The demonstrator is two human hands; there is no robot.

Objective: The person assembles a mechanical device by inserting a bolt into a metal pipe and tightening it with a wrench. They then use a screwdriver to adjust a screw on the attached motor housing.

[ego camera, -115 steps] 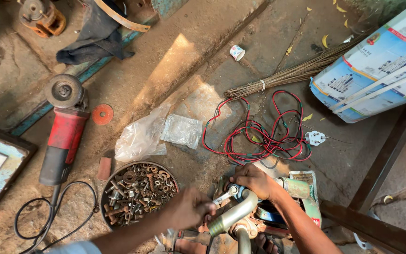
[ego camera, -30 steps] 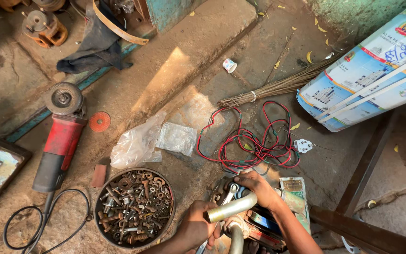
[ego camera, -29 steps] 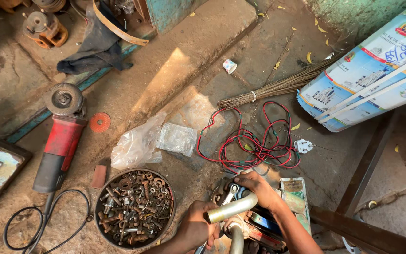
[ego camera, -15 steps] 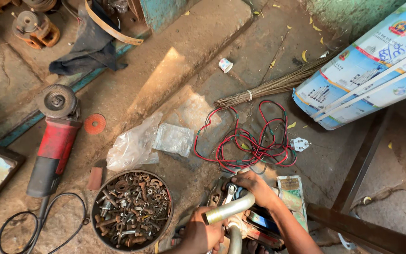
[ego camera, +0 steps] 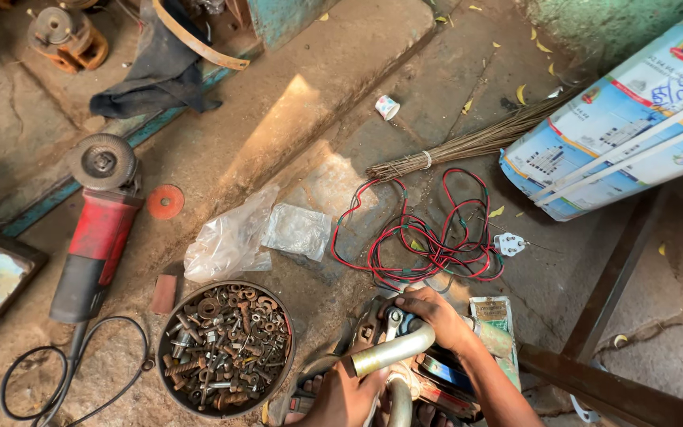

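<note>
At the bottom centre my right hand [ego camera: 435, 314] grips the top of a small machine [ego camera: 436, 372], with a spanner head [ego camera: 393, 320] showing between its fingers. My left hand [ego camera: 348, 393] holds the lower end of a curved pale metal pipe [ego camera: 393, 352] fixed to that machine. A round pan full of rusty nuts and bolts [ego camera: 224, 345] sits just left of my left hand. Red and black wires [ego camera: 428, 237] lie tangled beyond my right hand and end at a white plug [ego camera: 509, 244].
A red angle grinder [ego camera: 96, 229] with its black cord lies at the left, an orange disc [ego camera: 166, 202] beside it. Clear plastic bags [ego camera: 254, 233], a twig broom [ego camera: 468, 146], a printed blue-white sack [ego camera: 626, 126] and a rusty bar [ego camera: 618, 387] surround the spot.
The view has shifted slightly, so the things on the ground sit further left and down. My left hand has slid lower on the pipe; my right hand stays on the machine.
</note>
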